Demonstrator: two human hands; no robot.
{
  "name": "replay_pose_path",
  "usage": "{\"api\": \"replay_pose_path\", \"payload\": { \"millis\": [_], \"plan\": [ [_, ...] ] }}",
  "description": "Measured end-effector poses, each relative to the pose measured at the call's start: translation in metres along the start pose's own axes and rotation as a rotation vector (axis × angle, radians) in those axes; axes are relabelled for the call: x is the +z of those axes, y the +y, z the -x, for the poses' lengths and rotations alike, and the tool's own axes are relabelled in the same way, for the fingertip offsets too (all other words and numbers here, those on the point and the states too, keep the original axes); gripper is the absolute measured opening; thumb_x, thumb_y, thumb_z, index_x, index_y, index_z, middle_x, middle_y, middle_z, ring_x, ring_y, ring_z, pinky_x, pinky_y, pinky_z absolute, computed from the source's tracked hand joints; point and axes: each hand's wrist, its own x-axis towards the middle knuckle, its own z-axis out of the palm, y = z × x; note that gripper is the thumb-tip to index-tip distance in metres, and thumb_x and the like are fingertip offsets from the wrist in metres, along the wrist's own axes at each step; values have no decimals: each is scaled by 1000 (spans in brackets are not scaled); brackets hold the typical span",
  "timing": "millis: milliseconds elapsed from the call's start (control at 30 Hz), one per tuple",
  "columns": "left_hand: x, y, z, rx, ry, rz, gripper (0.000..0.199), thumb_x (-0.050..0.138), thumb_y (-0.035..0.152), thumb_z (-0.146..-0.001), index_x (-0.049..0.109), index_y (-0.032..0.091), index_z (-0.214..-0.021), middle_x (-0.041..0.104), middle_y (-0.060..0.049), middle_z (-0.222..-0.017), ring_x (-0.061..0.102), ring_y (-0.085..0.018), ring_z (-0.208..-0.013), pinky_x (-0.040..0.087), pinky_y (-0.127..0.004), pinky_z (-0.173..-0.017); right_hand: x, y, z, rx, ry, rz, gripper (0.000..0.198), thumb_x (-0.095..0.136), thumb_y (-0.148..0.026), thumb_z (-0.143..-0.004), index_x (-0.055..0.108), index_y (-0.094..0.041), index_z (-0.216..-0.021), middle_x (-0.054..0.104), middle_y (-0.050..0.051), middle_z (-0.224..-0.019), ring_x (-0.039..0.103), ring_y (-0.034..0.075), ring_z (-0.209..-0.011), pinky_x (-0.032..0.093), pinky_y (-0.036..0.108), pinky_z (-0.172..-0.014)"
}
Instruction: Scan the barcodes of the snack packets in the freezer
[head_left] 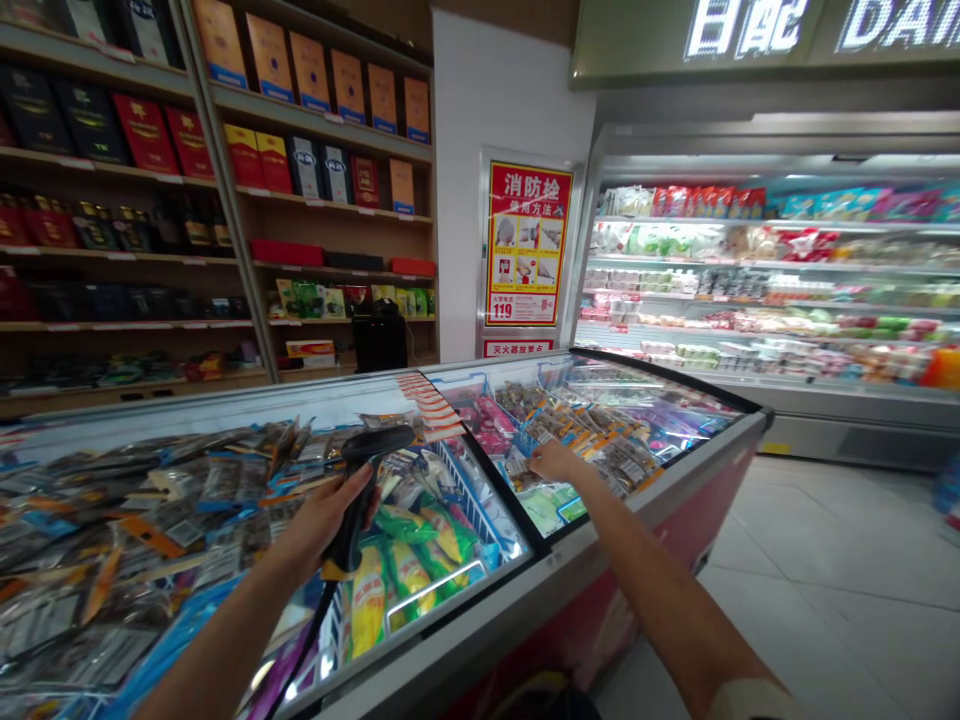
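Observation:
My left hand is closed around the grip of a black barcode scanner, whose cord hangs down toward the lower edge. It is above the left half of a chest freezer. Below the scanner lie yellow-and-green packs in a wire basket. My right hand is over the freezer's right half, fingers bent inward beside a small pale packet. What the fingertips grip, if anything, is too small to make out. Brown and orange packets lie just right of that hand.
Loose packets heap the freezer's left side. A dark frame bar divides the two halves, and a glass lid covers part of the right. Behind stand shelves of boxes, a fire-hydrant poster and a lit refrigerated display.

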Motion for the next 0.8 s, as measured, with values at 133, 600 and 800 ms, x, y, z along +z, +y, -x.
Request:
{"api": "replay_pose_path", "payload": {
  "millis": [133,600,800],
  "plan": [
    [8,-2,-1,-18,10,53,37,63,49,-56,53,15,-66,55,1,-51,49,-9,-44,39,-19,-41,-23,14,0,-6,-136,-28,10,62,-11,-46,57,-19,-45,51,-2,-43,52,16,-54,40,28,-57],
    [29,14,-6,45,-15,146,33,61,45,-61,53,14,-68,55,1,-54,49,-7,-45,40,-18,-42,37,-73,-42,63,11,-1503,30,49,-13,-54,52,-20,-82,60,-2,-73,58,15,-70,49,31,-60],
    [11,4,-11,65,5,173,33,59,46,-63,53,14,-68,55,1,-54,49,-8,-45,40,-19,-43,58,-89,-50,56,-19,-1501,21,54,-21,-56,50,-20,-76,59,-2,-70,57,14,-67,49,31,-60]
  ]
}}
